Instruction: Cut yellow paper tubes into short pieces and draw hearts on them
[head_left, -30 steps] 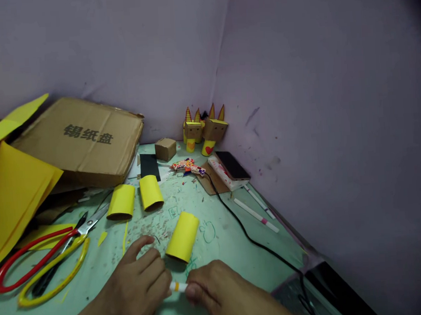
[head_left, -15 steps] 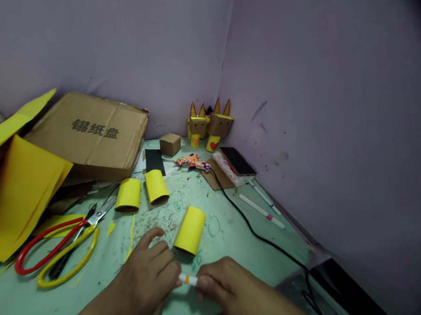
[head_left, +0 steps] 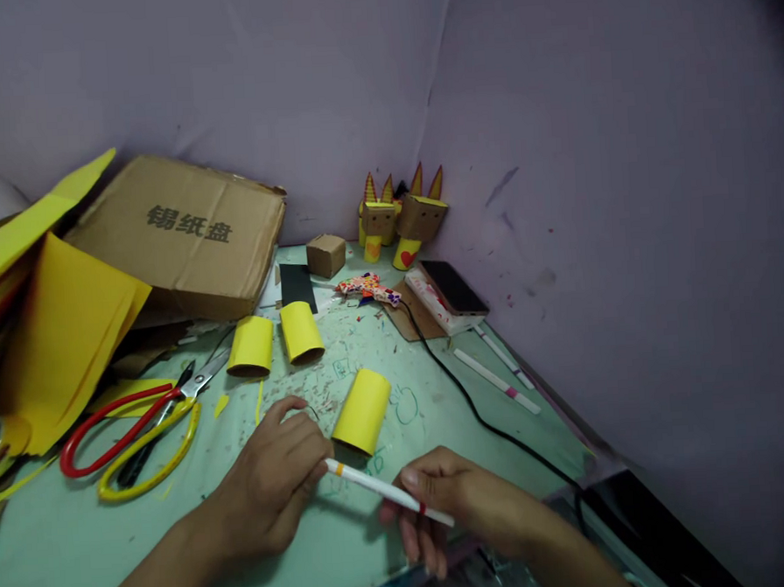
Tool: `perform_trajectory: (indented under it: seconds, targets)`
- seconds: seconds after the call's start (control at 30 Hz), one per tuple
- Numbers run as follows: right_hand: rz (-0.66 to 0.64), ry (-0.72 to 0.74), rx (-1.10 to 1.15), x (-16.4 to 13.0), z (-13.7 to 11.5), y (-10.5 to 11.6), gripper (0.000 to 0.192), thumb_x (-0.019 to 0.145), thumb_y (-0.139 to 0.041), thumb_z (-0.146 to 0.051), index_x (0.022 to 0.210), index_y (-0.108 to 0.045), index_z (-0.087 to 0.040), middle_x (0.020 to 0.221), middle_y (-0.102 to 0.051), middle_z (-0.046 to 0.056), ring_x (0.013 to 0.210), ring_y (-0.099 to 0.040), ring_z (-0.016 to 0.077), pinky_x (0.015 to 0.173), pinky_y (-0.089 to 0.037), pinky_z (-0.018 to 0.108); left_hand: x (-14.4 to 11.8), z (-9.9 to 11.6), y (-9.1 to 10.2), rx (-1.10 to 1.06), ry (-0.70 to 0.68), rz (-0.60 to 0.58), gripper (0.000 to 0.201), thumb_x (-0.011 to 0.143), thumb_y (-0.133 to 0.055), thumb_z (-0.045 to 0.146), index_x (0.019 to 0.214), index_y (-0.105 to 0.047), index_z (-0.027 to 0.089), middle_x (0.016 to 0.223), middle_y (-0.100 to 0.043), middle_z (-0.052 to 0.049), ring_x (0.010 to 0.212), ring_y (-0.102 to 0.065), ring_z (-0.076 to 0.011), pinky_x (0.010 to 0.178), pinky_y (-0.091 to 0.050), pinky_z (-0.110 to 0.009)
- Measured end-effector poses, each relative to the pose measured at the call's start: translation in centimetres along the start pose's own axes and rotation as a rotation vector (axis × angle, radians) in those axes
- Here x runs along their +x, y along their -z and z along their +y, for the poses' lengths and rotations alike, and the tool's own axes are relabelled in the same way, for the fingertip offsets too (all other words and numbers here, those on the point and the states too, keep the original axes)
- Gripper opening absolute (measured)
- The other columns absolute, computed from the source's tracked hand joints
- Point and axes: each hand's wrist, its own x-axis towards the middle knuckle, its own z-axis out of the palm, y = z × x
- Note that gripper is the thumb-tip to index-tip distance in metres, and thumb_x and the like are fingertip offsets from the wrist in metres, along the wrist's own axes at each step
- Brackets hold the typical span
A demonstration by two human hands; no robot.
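A slim white marker pen (head_left: 382,488) slants between my hands, with an orange band near its left end and a red band near its right end. My left hand (head_left: 276,475) is closed on the left end, its index finger curled up. My right hand (head_left: 443,505) holds the other end loosely between thumb and fingers, the lower fingers hanging beneath. Just beyond the pen stands a yellow paper-covered tube (head_left: 363,411). Two more yellow tubes, one on the left (head_left: 251,345) and one beside it (head_left: 301,332), stand farther back.
Red-and-yellow-handled scissors (head_left: 146,433) lie left, near yellow sheets (head_left: 72,345) and a cardboard box (head_left: 185,234). Toward the corner are a small cardboard cube (head_left: 326,255), horned cardboard figures (head_left: 420,217), a patterned corded tool (head_left: 369,288) and a phone (head_left: 456,287). Its black cord (head_left: 477,416) runs right.
My right hand has shifted right and loosened its fingers, showing much more of the pen and its red band. My left hand still grips the left end. The whole view has shifted slightly.
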Motion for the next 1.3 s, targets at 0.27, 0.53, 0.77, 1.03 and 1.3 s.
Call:
perform_trajectory:
  seconds: [0.27,0.53,0.77,1.03,1.3]
  targets:
    - [-0.027,0.013,0.08,-0.3,0.4,0.4,0.065,0.075,-0.051,-0.07,0.078,-0.067,-0.007,0.055,-0.061,0.004,0.036,-0.052,0.0073,0.034,-0.035,0.015,0.5,0.8,0.2,0.006,-0.028,0.019,0.018,0.081,-0.038,0.006,0.087,-0.048,0.02,0.071,-0.052,-0.001,0.067,-0.046,-0.0176,0.09,-0.033,-0.05]
    - [0.067,0.014,-0.458,-1.3,-0.8,-1.9,0.047,0.086,-0.046,-0.055,0.074,-0.065,-0.014,0.05,-0.042,-0.006,0.041,-0.036,0.0056,0.039,-0.027,0.017,0.5,2.6,-1.6,0.052,-0.141,0.1,0.018,0.076,-0.039,0.006,0.07,-0.046,0.021,0.059,-0.043,0.003,0.056,-0.039,-0.0151,0.089,-0.035,-0.049]
    - [0.389,0.026,-0.826,-5.1,-0.6,-1.0,0.036,0.09,-0.045,-0.043,0.069,-0.061,-0.019,0.07,-0.052,0.001,0.062,-0.048,0.0127,0.052,-0.032,0.022,-0.2,0.3,2.2,0.053,-0.124,0.1,0.018,0.078,-0.04,0.008,0.07,-0.046,0.023,0.057,-0.048,0.006,0.052,-0.046,-0.012,0.085,-0.043,-0.038]
    - [0.459,0.14,-0.29,-4.5,0.8,1.6,0.053,0.083,-0.042,-0.067,0.069,-0.055,-0.018,0.048,-0.038,-0.006,0.041,-0.033,0.0086,0.04,-0.028,0.021,-0.2,-3.0,2.3,0.348,0.289,0.077,0.02,0.087,-0.045,0.024,0.076,-0.061,0.021,0.062,-0.062,0.0,0.061,-0.057,-0.0184,0.067,-0.043,-0.035]
    - [0.573,0.289,0.093,-0.8,-0.2,1.2,0.053,0.067,-0.063,-0.069,0.068,-0.055,-0.016,0.077,-0.063,0.006,0.068,-0.06,0.0168,0.058,-0.05,0.029,-0.6,-3.6,0.9,0.714,0.472,-0.025,0.03,0.076,-0.044,0.01,0.092,-0.068,0.018,0.078,-0.063,-0.01,0.066,-0.058,-0.0263,0.057,-0.042,-0.036]
